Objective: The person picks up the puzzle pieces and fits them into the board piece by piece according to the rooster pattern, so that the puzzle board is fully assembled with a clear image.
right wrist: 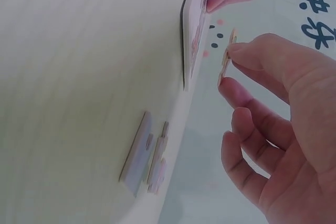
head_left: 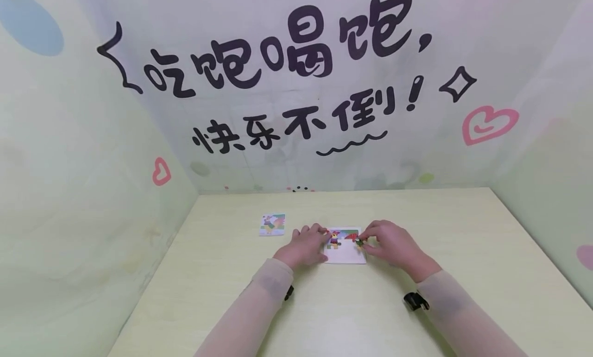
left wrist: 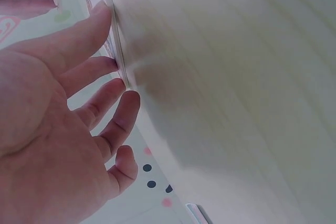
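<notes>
A white puzzle tray (head_left: 345,255) lies on the table, with joined picture pieces (head_left: 334,239) along its far side and a bare near part. My left hand (head_left: 306,246) rests at the tray's left edge; in the left wrist view its thumb and index finger touch the tray (left wrist: 116,30) while the other fingers spread loosely. Between thumb and index finger, my right hand (head_left: 391,244) pinches a small puzzle piece (head_left: 359,242) over the tray's right side. The right wrist view shows that piece (right wrist: 227,59) edge-on, raised off the table.
A small picture card (head_left: 272,225) lies on the table left of the tray. Loose puzzle pieces (right wrist: 136,156) lie on the table in the right wrist view; the right hand seems to cover them in the head view. Behind the table stands a wall (head_left: 278,172) with dark lettering.
</notes>
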Demonstrator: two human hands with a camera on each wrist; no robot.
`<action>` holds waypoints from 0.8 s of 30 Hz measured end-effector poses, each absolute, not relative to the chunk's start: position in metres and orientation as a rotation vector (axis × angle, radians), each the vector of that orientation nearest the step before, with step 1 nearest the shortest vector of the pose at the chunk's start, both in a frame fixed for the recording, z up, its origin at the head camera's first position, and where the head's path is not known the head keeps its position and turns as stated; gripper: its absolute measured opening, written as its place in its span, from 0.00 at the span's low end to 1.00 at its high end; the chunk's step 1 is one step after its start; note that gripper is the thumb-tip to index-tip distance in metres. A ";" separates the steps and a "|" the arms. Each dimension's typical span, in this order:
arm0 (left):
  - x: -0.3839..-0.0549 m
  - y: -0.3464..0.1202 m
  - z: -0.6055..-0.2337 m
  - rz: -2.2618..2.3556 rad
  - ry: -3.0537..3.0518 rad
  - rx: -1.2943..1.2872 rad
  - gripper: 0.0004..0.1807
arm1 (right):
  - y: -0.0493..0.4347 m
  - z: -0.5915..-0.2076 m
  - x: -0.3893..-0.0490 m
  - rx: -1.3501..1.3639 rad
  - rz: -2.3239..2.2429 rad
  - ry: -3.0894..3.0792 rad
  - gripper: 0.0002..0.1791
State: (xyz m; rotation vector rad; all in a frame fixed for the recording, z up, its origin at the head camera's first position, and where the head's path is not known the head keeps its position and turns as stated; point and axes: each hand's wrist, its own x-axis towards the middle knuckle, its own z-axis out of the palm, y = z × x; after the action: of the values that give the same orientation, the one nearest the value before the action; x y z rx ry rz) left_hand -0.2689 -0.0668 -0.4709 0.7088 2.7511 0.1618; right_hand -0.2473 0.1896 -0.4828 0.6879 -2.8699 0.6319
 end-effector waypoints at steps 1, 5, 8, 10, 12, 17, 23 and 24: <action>-0.269 -0.067 -0.471 0.158 2.755 0.707 0.40 | 0.187 -0.482 -0.248 0.694 0.628 -2.879 0.10; -0.272 -0.068 -0.475 0.145 2.760 0.718 0.40 | 0.181 -0.479 -0.249 0.720 0.586 -2.896 0.11; -0.274 -0.068 -0.477 0.135 2.763 0.735 0.40 | 0.177 -0.478 -0.250 0.736 0.563 -2.891 0.11; -0.275 -0.068 -0.477 0.132 2.766 0.739 0.40 | 0.175 -0.478 -0.251 0.759 0.549 -2.882 0.11; -0.274 -0.067 -0.477 0.128 2.771 0.737 0.40 | 0.173 -0.477 -0.252 0.780 0.535 -2.882 0.11; -0.274 -0.067 -0.477 0.140 2.771 0.727 0.40 | 0.168 -0.478 -0.255 0.808 0.518 -2.885 0.12; -0.274 -0.067 -0.479 0.147 2.762 0.729 0.40 | 0.163 -0.483 -0.262 0.832 0.511 -2.890 0.10; -0.274 -0.067 -0.479 0.147 2.761 0.732 0.40 | 0.162 -0.483 -0.263 0.833 0.507 -2.896 0.10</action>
State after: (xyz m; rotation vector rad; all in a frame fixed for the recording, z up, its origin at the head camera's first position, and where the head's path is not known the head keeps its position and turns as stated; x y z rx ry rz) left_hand -0.2741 -0.0669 -0.4786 0.7321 2.7609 0.1470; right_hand -0.2630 0.1619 -0.4831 0.8331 -2.8965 0.5070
